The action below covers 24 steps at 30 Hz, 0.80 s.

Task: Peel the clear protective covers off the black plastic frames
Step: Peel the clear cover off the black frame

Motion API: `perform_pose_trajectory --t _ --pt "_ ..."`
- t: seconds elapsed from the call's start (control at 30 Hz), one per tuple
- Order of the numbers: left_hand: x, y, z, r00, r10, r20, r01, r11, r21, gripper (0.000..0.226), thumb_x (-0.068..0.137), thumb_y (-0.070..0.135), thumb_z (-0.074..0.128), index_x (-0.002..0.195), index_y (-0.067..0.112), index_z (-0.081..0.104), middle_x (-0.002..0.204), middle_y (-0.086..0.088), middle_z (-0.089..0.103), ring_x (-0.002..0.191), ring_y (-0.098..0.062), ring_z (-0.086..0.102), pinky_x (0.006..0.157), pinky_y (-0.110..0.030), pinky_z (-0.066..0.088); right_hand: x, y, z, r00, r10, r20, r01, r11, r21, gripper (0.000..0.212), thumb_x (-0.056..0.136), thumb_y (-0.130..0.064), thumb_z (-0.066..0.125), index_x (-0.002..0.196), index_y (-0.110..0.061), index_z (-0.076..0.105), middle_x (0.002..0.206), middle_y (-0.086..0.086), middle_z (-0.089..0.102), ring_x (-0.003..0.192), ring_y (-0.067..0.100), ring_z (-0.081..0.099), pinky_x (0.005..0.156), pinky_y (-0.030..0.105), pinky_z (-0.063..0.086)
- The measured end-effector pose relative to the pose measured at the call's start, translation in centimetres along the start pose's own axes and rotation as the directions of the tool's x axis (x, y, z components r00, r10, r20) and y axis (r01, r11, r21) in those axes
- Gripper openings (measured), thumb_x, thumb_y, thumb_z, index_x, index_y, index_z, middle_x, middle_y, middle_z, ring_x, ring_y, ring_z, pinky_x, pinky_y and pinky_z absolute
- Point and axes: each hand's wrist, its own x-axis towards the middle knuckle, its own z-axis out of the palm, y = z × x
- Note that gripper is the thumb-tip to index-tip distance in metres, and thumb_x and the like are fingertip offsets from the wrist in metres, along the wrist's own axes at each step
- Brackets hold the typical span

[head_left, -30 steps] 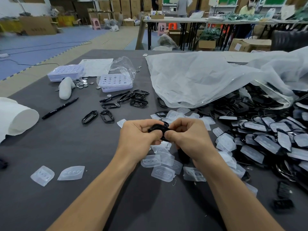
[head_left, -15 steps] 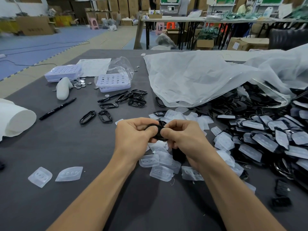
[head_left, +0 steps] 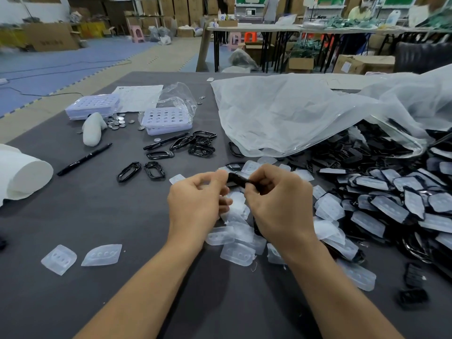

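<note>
Both of my hands are raised just above the dark table (head_left: 97,216), fingers curled. My right hand (head_left: 278,201) pinches one end of a black plastic frame (head_left: 237,178). The fingertips of my left hand (head_left: 198,199) meet the frame's other end. A clear cover (head_left: 236,203) shows between and below the hands; whether it still sticks to the frame I cannot tell. Loose peeled covers (head_left: 236,253) lie under my wrists. Two more covers (head_left: 58,259) lie at the near left. Bare frames (head_left: 154,170) rest further back, left of centre.
A big pile of covered frames (head_left: 391,206) spills from a plastic bag (head_left: 293,113) on the right. At the left are a black pen (head_left: 84,159), a white roll (head_left: 22,174), purple trays (head_left: 166,119) and coins (head_left: 117,122).
My hands have drawn slightly apart. The black frame, earlier hidden between my fingers, now shows as a bar between them, with a clear cover visible below.
</note>
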Motion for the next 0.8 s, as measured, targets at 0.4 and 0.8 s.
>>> perform_pose_trajectory --t 0.4,0.8 --pt "1.9 0.3 -1.2 0.975 -0.213 0.063 0.222 0.919 -0.327 0.021 0.089 -0.006 0.072 0.104 0.008 0.075 0.074 -0.003 0.078 0.059 -0.013 0.073 0.051 -0.021 0.055 -0.2 0.3 0.6 0.987 -0.001 0.163 -0.011 0.997 0.075 0.023 0.078 -0.031 0.086 0.100 -0.032 0.079 0.080 -0.022 0.067 0.076 0.000 0.063 0.078 0.019 0.052" --pt "1.5 0.3 -0.9 0.966 -0.079 0.248 0.168 0.916 -0.364 0.023 0.088 -0.002 0.072 0.110 0.007 0.072 0.089 -0.012 0.081 0.072 -0.017 0.076 0.064 -0.022 0.060 0.7 0.4 0.7 0.855 0.245 0.457 -0.424 0.838 0.343 0.004 0.079 -0.019 0.076 0.079 -0.022 0.078 0.064 0.001 0.073 0.051 0.010 0.065 0.049 0.019 0.046"
